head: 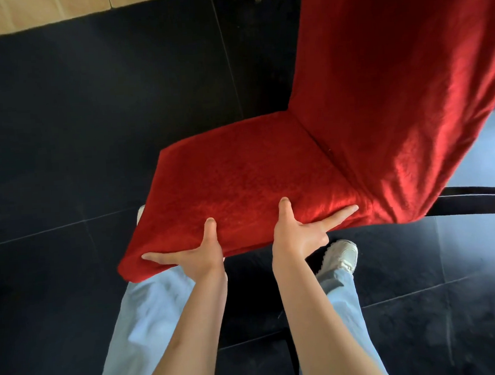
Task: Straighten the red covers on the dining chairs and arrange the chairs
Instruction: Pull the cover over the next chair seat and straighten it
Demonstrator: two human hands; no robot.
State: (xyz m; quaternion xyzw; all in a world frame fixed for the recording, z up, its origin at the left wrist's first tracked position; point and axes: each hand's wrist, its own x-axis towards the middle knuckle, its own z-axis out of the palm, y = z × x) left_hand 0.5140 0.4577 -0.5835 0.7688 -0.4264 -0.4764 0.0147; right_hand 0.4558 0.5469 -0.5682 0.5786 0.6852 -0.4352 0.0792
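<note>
A dining chair in a red velvet cover fills the middle of the view. Its seat (pixel 240 182) faces me and its tall back (pixel 394 89) rises at the right. My left hand (pixel 195 252) grips the near edge of the seat close to its left corner, thumb on top and fingers under the edge. My right hand (pixel 299 233) grips the same edge further right, thumb up on the cushion, index finger stretched along the side toward the back. The cover lies smooth over the seat.
Dark tiled floor (pixel 60 127) surrounds the chair. A pale wall base (pixel 23 15) runs along the top left. My legs in light jeans and a white shoe (pixel 340 258) stand right behind the seat. A dark bar (pixel 475 192) shows at the right.
</note>
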